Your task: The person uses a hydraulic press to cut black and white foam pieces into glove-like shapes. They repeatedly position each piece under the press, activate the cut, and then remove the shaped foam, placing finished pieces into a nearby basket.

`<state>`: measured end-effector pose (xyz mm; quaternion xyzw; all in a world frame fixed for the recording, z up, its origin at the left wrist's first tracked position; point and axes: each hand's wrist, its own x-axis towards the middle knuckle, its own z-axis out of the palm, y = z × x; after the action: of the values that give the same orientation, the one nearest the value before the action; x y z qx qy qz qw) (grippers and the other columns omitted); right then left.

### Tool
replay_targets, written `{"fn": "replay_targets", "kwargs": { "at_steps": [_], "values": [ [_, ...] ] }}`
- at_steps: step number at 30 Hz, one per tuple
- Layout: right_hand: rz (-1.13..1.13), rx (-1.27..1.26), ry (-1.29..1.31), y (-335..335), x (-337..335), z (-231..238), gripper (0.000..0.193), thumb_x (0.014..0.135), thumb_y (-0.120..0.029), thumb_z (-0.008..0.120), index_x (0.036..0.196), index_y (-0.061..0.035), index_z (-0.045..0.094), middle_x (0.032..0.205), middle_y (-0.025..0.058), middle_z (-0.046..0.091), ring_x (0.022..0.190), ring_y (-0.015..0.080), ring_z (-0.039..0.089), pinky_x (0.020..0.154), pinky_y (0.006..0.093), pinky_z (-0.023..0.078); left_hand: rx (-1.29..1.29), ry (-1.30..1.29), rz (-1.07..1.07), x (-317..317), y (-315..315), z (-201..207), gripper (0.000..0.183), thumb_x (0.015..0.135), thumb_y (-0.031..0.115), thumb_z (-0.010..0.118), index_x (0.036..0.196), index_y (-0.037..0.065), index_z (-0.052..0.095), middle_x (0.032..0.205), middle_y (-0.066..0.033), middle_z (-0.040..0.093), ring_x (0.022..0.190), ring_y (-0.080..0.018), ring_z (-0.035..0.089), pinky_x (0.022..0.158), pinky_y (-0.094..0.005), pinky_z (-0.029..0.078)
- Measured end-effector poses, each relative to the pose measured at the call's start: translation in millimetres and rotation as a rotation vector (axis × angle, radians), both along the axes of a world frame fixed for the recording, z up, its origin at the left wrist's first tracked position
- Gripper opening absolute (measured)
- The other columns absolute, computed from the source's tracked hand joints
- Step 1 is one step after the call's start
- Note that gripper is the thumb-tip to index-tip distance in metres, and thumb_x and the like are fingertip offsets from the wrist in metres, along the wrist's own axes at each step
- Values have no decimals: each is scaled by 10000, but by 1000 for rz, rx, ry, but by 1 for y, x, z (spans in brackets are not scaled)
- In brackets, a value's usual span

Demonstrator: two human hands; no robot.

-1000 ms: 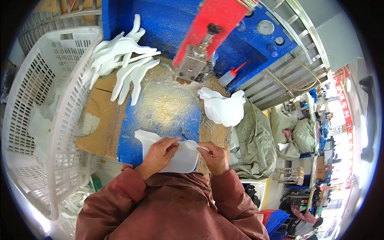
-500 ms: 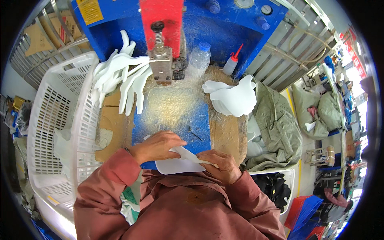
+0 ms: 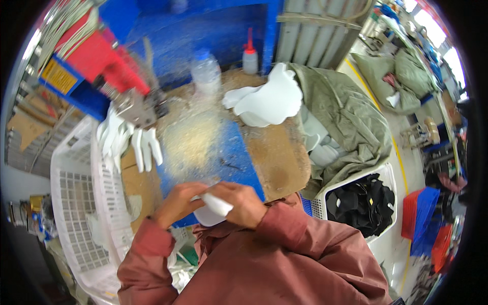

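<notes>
At the near edge of the worktable, my left hand [image 3: 181, 202] and my right hand [image 3: 245, 204] grip a soft-looking white cut-out piece [image 3: 217, 204] between them. One end of it is rolled or turned on edge beside my right fingers, while a flat white part hangs below toward my apron. My fingers cover much of its outline. Just beyond the hands lies a blue board [image 3: 235, 147] dusted with pale crumbs. A stack of similar white pieces [image 3: 274, 99] rests to the right, and more long, curved white pieces [image 3: 145, 147] lie at the left.
A red and blue press with a metal head [image 3: 134, 108] stands at far left. A blue-capped bottle [image 3: 206, 76] and a red-tipped squeeze bottle [image 3: 250, 60] stand at the back. White crates [image 3: 81, 203] flank the left side; a green sack [image 3: 340, 101] and a bin of black pieces [image 3: 361, 206] are right.
The view has swung to the right, so the press now sits farther left and tilted. My hands have come closer together, and the white piece has been turned or folded between them.
</notes>
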<state>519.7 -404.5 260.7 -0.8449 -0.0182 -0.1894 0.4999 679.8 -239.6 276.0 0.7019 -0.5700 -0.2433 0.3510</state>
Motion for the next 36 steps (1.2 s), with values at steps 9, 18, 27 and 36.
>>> {"fn": "replay_targets", "kwargs": {
  "at_steps": [9,18,27,36],
  "values": [
    [370,137,-238,-14,-8,57,437,755,-51,767,1173,-18,644,1105,169,680,1020,408,673,827,470,562,296,-126,-19,-5,41,78,463,801,152,838,1224,16,707,1140,-197,725,1039,-377,702,905,-435,557],
    [273,368,-1,-57,-46,38,285,964,-133,708,1227,-24,697,1180,174,726,1058,354,715,911,431,568,540,115,-34,-24,24,83,391,914,284,772,1245,80,735,894,-194,738,760,-320,728,716,-373,564],
    [50,438,103,-70,-53,27,225,954,-66,674,1135,61,713,1079,172,758,985,247,704,883,377,565,444,212,-210,-24,35,59,353,1044,311,601,1248,36,687,1073,-192,706,866,-359,662,739,-424,539],
    [395,718,396,-38,-7,36,605,949,11,698,1505,15,457,1436,164,599,1289,208,582,1095,379,476,324,20,326,-29,154,111,529,1049,343,635,1428,-21,566,1259,-210,692,1125,-313,672,1011,-399,511]
  ]
}}
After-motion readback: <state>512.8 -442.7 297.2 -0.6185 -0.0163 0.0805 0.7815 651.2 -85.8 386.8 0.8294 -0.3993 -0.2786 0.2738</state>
